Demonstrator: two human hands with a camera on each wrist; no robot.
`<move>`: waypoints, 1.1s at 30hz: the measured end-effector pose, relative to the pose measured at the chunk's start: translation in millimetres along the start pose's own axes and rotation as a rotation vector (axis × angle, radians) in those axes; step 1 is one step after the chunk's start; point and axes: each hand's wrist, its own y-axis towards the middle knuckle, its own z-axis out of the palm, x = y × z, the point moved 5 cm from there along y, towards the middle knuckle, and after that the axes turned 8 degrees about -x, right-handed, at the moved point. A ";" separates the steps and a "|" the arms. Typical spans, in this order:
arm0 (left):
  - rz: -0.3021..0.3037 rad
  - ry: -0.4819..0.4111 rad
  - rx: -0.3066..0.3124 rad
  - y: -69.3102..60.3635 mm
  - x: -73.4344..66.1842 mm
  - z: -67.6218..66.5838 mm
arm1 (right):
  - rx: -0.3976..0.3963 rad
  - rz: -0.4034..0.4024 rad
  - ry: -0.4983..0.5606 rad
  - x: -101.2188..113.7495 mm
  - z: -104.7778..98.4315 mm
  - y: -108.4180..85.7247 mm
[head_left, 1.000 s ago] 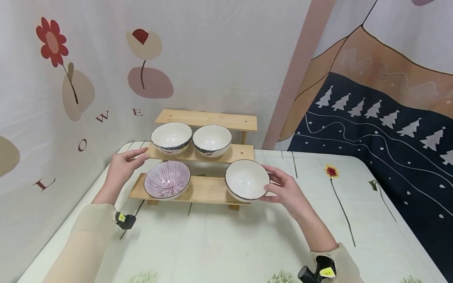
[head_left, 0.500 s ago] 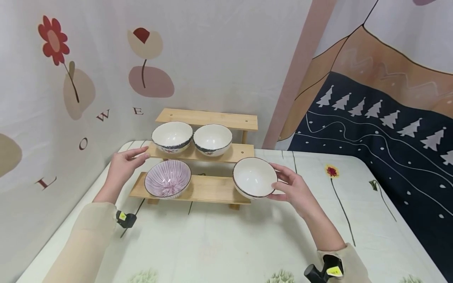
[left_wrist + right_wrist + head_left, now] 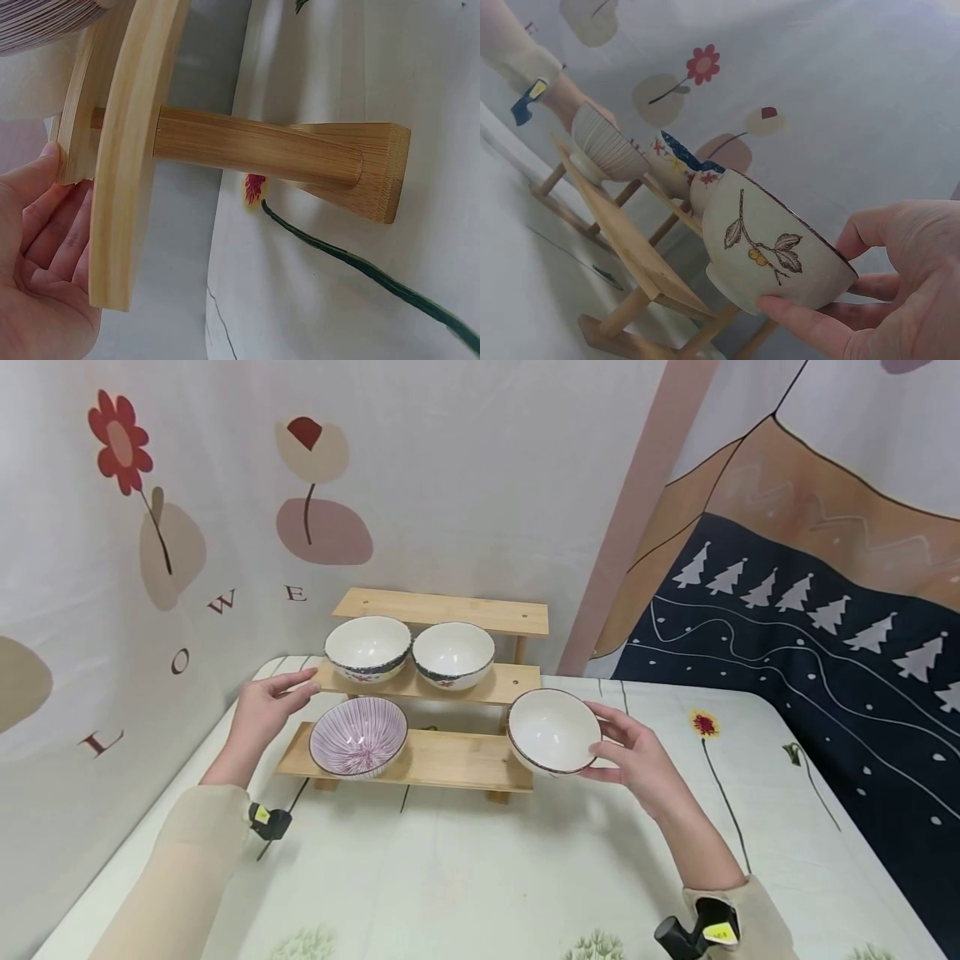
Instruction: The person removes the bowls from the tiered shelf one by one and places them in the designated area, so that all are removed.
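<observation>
Bowl (image 3: 553, 732), white and dark-rimmed, is gripped by the right hand (image 3: 633, 760); left hand (image 3: 262, 708) pinches the middle shelf (image 3: 405, 687) of a wooden rack (image 3: 457, 760).

On the pale cloth-covered bench (image 3: 465, 877), towards 11 o'clock, stands a light wooden three-step shelf (image 3: 457, 762), its lowest step bearing a round purple-striped bowl (image 3: 358, 737) at 9 o'clock, its middle step a round white dark-edged bowl (image 3: 367, 645) with a matching bowl (image 3: 453, 652) at its 3 o'clock.
</observation>
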 end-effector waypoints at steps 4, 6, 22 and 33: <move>0.004 0.002 -0.003 -1.0 -0.9 -0.3 | -0.012 0.006 0.003 0.8 -4.4 0.6; 0.007 0.002 -0.004 -1.2 -1.4 -0.4 | -0.020 0.008 0.004 1.2 -6.9 1.0; 0.011 -0.001 -0.006 -0.8 -1.9 -0.6 | -0.053 0.011 0.019 2.2 -20.7 5.3; 0.003 0.002 -0.008 -0.7 -0.8 -0.3 | -0.078 0.008 0.029 1.6 -29.2 6.6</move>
